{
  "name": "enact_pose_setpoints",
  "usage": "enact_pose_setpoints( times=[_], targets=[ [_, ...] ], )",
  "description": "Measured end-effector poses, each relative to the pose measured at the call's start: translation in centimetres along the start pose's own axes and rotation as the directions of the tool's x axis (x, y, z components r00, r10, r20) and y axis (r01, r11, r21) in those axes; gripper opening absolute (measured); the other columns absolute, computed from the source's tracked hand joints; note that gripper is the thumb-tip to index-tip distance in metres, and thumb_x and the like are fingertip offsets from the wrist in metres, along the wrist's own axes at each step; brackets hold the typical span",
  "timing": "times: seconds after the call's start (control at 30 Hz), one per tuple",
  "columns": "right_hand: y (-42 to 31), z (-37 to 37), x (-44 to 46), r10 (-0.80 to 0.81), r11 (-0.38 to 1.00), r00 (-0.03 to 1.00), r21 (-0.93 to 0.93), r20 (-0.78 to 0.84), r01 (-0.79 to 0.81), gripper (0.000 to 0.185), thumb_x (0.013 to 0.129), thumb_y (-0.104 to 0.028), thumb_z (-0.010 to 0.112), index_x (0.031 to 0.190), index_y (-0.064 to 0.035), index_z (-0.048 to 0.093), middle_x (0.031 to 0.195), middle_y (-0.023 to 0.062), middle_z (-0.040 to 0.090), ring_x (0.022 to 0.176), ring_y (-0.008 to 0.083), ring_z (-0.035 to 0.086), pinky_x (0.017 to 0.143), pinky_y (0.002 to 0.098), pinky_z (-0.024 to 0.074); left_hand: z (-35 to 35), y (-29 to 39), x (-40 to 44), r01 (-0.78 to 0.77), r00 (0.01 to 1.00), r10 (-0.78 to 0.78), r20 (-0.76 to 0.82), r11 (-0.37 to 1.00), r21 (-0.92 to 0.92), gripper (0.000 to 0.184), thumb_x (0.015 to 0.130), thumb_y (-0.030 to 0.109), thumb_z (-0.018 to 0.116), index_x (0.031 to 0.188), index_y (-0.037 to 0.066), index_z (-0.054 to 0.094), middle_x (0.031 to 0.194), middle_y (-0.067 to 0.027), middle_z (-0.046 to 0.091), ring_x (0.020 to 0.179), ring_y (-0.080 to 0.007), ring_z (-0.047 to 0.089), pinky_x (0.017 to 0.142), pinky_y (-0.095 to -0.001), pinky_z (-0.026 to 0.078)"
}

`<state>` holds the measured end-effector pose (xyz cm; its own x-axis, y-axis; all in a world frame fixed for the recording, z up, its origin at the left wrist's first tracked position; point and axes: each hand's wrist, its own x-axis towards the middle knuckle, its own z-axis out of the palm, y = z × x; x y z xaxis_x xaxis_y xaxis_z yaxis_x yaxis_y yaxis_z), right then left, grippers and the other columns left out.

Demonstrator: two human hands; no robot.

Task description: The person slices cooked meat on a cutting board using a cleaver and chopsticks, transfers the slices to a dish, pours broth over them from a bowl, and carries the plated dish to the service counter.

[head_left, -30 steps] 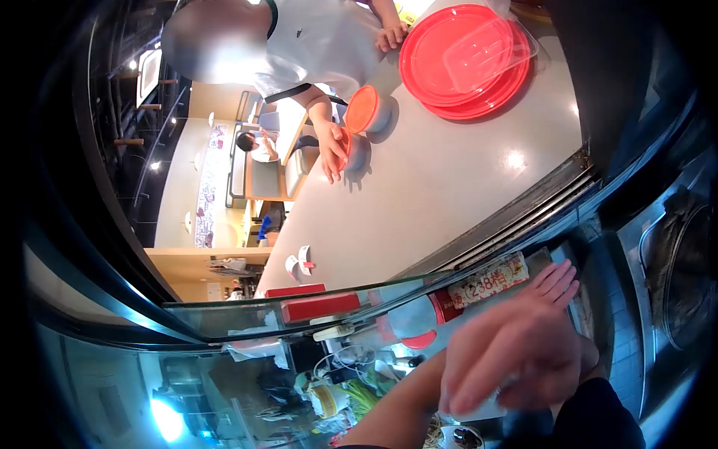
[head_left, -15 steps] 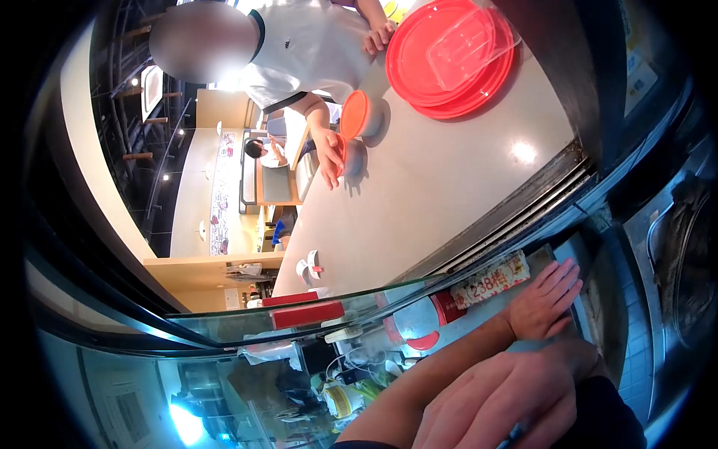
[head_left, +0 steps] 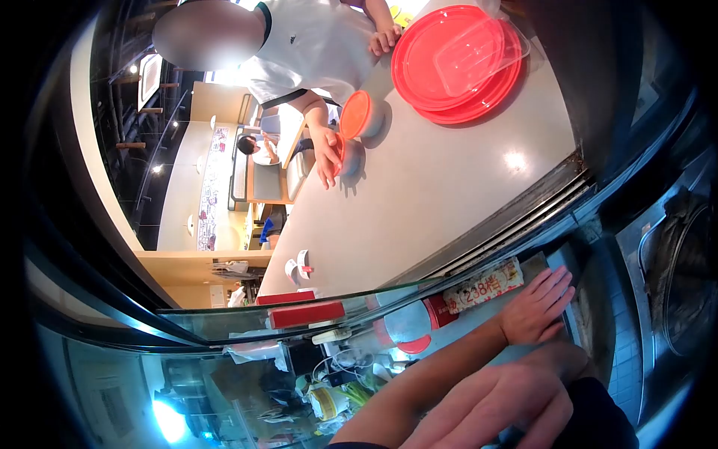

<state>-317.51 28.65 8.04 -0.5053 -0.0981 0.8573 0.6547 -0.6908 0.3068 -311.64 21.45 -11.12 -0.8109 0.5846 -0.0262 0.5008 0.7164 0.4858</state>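
My left hand (head_left: 535, 305) is open, fingers stretched out at the edge of the work surface, beside a red-and-white card marked 238 (head_left: 484, 286). Nothing shows in it. Nearer the camera, my right hand (head_left: 497, 408) hangs bent over by my left forearm, its fingers loosely apart and pointing downward; the fingertips are partly cut off. I see nothing held in it, and I cannot tell whether it touches the forearm.
Across the counter (head_left: 434, 202), a person (head_left: 318, 49) rests one hand by two orange-lidded cups (head_left: 357, 114). Large red lids (head_left: 449, 60) lie beneath a clear plastic one. A glass panel (head_left: 224, 322) borders the counter above red boxes (head_left: 307, 313). Another person (head_left: 262, 150) sits behind.
My right hand has moved down from in front of my left hand, leaving the left hand and forearm in fuller view. My left hand stays outstretched.
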Motion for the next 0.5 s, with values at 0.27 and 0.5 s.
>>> enact_pose_setpoints(
  times=[0.27, 0.5],
  targets=[
    [-1.9, 2.7, -0.4, 0.211, 0.969, 0.952, 0.174, -0.223, -0.174, 0.083, 0.091, -0.040, 0.074, 0.144, 0.0153, 0.042, 0.143, 0.0340, 0.052, 0.131, 0.0412, 0.056, 0.106, 0.0428, 0.0517, -0.3, 0.2, 0.0, 0.010, 0.999, -0.010, 0.031, 1.000, 0.002, 0.074, 0.090, 0.030, 0.066, 0.150, -0.006, 0.043, 0.157, -0.0308, 0.039, 0.152, -0.0457, 0.030, 0.125, -0.0560, 0.020],
    [-3.4, 8.7, 2.2, 0.234, 0.964, 0.658, 0.084, -0.715, -0.251, 0.034, 0.100, -0.020, 0.064, 0.117, 0.0086, 0.069, 0.118, 0.0281, 0.070, 0.106, 0.0310, 0.071, 0.097, 0.0349, 0.0577, 0.1, -0.1, -0.2, -0.004, 1.000, 0.004, 0.024, 1.000, 0.027, 0.075, 0.090, 0.031, 0.066, 0.151, -0.005, 0.043, 0.158, -0.0308, 0.039, 0.152, -0.0456, 0.029, 0.125, -0.0558, 0.020]
  ],
)
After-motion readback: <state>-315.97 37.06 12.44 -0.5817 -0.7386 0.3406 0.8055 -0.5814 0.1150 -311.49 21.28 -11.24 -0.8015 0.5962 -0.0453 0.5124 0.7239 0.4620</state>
